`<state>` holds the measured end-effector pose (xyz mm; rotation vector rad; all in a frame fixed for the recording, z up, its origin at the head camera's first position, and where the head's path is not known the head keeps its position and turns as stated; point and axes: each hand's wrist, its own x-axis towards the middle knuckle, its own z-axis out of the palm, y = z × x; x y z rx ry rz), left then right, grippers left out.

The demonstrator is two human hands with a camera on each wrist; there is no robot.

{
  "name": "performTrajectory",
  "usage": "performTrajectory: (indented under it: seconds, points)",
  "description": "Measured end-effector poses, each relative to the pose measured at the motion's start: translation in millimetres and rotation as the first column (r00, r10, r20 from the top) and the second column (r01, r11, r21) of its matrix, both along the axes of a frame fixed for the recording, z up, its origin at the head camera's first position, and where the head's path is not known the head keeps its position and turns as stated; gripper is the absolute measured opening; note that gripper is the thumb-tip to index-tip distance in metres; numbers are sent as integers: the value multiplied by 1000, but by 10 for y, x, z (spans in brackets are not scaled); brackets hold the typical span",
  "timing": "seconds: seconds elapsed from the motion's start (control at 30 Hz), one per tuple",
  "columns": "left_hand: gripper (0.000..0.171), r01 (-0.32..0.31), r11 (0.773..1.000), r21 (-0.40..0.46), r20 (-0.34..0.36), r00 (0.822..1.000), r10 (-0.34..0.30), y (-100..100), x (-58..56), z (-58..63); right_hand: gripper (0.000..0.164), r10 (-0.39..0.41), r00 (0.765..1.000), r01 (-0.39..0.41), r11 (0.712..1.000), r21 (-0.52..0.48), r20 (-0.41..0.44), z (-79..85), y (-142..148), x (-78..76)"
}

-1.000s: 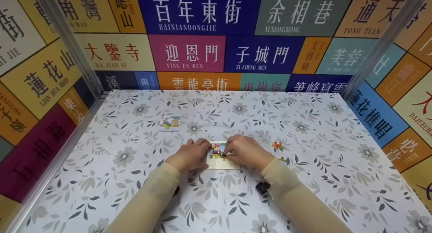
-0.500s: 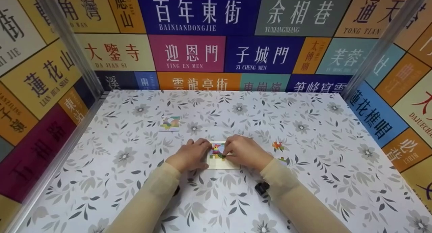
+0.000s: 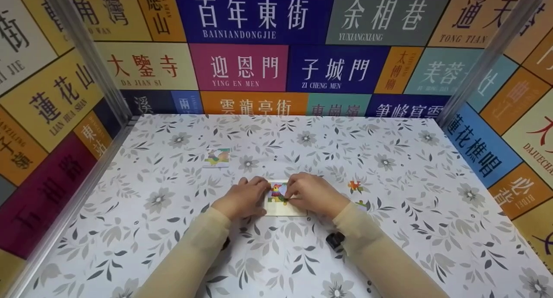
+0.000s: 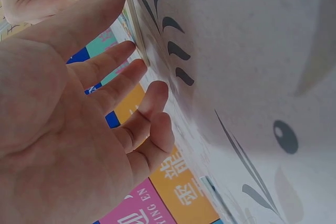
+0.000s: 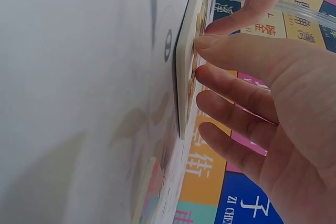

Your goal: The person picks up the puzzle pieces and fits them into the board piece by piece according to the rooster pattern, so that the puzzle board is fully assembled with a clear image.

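A small cream puzzle board (image 3: 291, 210) lies flat between the hands in the head view. Colourful jigsaw pieces (image 3: 275, 193), showing a bright bird-like figure, fill its upper left part. My left hand (image 3: 244, 197) rests along the board's left edge, its thumb and fingers spread; the left wrist view shows the thumb touching the board's side. Over the board's right half, my right hand (image 3: 317, 194) pinches a puzzle piece with thumb and forefinger, down at the fitted pieces. The right wrist view shows these fingertips at the board's top; the piece is mostly hidden.
Loose puzzle pieces lie right of the right hand: an orange one (image 3: 355, 185) and a greenish one (image 3: 362, 204). A small picture card (image 3: 217, 158) lies at the back left. The table's floral cover (image 3: 389, 138) meets sign-printed walls (image 3: 255, 23) behind.
My right hand has brought the puzzle piece down against the fitted pieces, moving only slightly. My left hand has stayed at the board's left edge.
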<state>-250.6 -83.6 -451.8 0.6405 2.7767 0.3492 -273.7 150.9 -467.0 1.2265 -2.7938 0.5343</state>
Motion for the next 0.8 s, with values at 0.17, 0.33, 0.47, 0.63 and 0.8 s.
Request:
performTrajectory:
  seconds: [0.17,0.33,0.47,0.63,0.8]
  points:
    - [64,-5,1000,-11,14,1000,5,11,-15,5,13,-10,999,9,1000,7,33,22,18,5]
    - [65,-11,1000,-6,22,1000,11,14,-24,4,16,-6,998,6,1000,-10,67,38,41,11]
    - [65,-13,1000,-4,29,999,13,16,-22,8,17,-10,997,12,1000,-22,79,48,78,20]
    - [66,-26,1000,-9,33,999,26,11,0,15,17,-18,996,22,999,-39,91,67,146,34]
    - [64,0,1000,15,10,1000,0,-8,30,22,13,-45,995,48,998,-29,87,76,267,42]
